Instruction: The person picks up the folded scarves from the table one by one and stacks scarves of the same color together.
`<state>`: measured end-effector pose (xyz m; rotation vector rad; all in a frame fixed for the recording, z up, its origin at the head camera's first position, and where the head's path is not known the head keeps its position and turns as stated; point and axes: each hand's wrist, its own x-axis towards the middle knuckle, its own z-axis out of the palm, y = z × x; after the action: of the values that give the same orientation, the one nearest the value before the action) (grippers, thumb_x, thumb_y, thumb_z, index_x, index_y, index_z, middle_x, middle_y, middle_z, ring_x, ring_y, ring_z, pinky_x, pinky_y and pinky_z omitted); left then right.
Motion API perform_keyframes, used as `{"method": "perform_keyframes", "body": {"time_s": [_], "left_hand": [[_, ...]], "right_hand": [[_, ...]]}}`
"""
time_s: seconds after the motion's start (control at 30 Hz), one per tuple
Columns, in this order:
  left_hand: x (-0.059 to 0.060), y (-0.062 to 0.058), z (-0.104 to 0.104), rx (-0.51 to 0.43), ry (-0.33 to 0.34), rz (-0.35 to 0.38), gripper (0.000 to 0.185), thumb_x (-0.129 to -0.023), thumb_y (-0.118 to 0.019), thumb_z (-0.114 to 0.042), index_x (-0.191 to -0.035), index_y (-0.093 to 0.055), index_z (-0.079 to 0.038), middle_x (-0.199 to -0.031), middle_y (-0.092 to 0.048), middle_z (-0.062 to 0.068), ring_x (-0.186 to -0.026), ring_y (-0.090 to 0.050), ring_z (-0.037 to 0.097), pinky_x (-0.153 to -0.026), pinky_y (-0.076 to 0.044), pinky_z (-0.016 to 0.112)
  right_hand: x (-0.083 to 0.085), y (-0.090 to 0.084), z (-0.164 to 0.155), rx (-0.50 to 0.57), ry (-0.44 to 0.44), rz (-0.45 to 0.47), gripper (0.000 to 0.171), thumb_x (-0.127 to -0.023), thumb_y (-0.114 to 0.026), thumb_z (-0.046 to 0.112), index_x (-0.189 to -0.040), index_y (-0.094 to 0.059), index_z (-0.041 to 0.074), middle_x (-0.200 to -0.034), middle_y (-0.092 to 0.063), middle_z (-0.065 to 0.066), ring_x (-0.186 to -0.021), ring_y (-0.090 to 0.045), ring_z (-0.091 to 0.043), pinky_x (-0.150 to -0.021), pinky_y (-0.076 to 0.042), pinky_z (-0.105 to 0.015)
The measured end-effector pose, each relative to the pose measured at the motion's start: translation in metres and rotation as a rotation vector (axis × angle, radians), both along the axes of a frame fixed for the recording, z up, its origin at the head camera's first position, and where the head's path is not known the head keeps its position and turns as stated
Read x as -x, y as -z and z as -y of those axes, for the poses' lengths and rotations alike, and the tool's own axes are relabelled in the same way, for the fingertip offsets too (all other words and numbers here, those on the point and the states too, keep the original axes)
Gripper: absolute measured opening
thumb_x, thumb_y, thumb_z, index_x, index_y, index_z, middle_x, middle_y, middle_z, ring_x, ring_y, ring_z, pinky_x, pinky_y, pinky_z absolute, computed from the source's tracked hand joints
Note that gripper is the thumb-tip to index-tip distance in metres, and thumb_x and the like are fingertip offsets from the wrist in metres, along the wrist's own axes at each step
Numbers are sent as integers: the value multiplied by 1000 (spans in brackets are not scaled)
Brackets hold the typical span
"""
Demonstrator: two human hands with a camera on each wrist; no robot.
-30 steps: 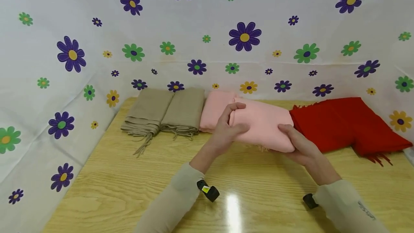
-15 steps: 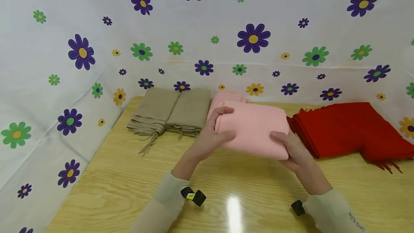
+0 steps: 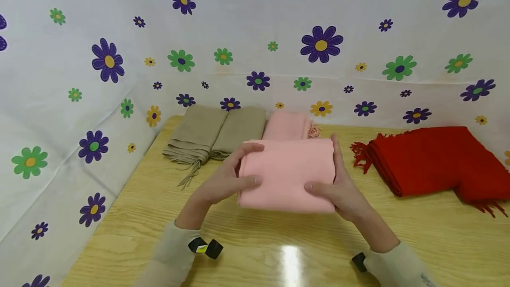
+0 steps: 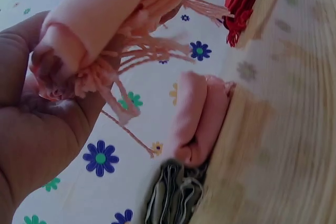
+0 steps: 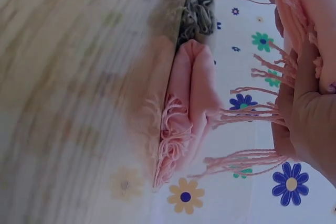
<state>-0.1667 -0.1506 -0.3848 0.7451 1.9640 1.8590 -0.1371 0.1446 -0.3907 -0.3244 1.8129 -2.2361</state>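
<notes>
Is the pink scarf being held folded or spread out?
Folded: the held pink scarf makes a compact rectangle, and the left wrist view shows its fabric turned over on itself.

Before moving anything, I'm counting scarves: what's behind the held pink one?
Behind the held scarf, another pink scarf lies on the table, fringe at its right. In the head view, its near end is covered.

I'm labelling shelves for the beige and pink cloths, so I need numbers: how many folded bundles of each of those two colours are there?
Beige: 2 (left beige bundle and right beige bundle, both on the table)
Pink: 2 (held pink bundle, in the left hand and right hand; rear pink bundle, on the table)
Total: 4
</notes>
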Motion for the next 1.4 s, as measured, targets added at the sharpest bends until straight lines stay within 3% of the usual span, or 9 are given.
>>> {"method": "perform_keyframes", "body": {"time_s": [0.17, 0.3, 0.4, 0.5, 0.63, 0.9, 1.2, 1.33, 1.4], "left_hand": [[-3, 8, 22, 17, -33, 32, 63, -91, -70, -11, -146, -40, -18, -132, -40, 22, -109, -53, 32, -78, -57, 45], [-3, 11, 36, -24, -40, 2, 60, -92, -68, -7, -144, -41, -19, -136, -38, 20, -110, -52, 31, -79, -56, 42], [-3, 9, 44, -86, -37, -47, 58, -92, -66, 1, -141, -44, -22, -135, -39, 18, -109, -53, 28, -79, -56, 39], [-3, 6, 47, -139, -38, -79, 60, -91, -64, 7, -139, -46, -24, -136, -38, 16, -108, -54, 26, -78, -56, 38], [-3, 3, 49, -133, -47, -108, 59, -91, -64, 5, -139, -46, -22, -137, -37, 16, -108, -54, 27, -77, -57, 39], [4, 4, 67, 63, -51, -62, 56, -92, -67, -4, -142, -44, -16, -141, -37, 14, -112, -51, 30, -80, -55, 38], [9, 15, 100, 315, -39, 15, 62, -90, -73, -16, -142, -41, -23, -145, -37, 11, -115, -48, 31, -90, -48, 36], [12, 28, 109, 404, -28, 49, 62, -90, -72, -13, -142, -40, -13, -148, -34, 16, -117, -44, 31, -91, -45, 36], [14, 34, 112, 427, -46, 44, 60, -90, -71, -9, -141, -41, -7, -148, -34, 19, -119, -42, 31, -92, -44, 36]], "right_hand": [[3, 3, 18, -65, -17, -63, 127, -80, -74, -8, -150, 11, 56, -155, -24, -12, -113, -58, -26, -87, -55, -37], [8, -2, 31, -77, -22, -106, 129, -78, -77, -5, -150, 11, 57, -153, -29, -13, -114, -57, -29, -87, -55, -41], [11, -4, 38, -71, -34, -113, 124, -77, -80, -1, -155, 3, 48, -146, -36, -14, -114, -58, -31, -87, -54, -44], [13, -2, 44, -36, -54, -95, 109, -78, -80, 4, -156, -9, 32, -136, -43, -16, -112, -59, -29, -86, -55, -45], [15, 4, 48, 60, -102, -18, 88, -83, -74, 1, -150, -20, 19, -130, -49, -16, -111, -60, -27, -85, -55, -44], [14, 16, 63, -6, -198, 224, 48, -91, -65, 6, -133, -44, 1, -112, -65, -7, -98, -68, -20, -81, -56, -36], [20, 26, 82, -6, -408, 284, 51, -97, -59, 8, -141, -35, 3, -116, -63, -11, -97, -69, -23, -76, -57, -36], [26, 34, 86, -81, -550, 294, 52, -98, -57, 3, -143, -30, 3, -113, -62, -14, -89, -69, -25, -71, -59, -39], [30, 35, 87, -148, -570, 277, 58, -97, -60, 2, -145, -27, 5, -110, -61, -16, -85, -68, -26, -68, -59, -41]]}}
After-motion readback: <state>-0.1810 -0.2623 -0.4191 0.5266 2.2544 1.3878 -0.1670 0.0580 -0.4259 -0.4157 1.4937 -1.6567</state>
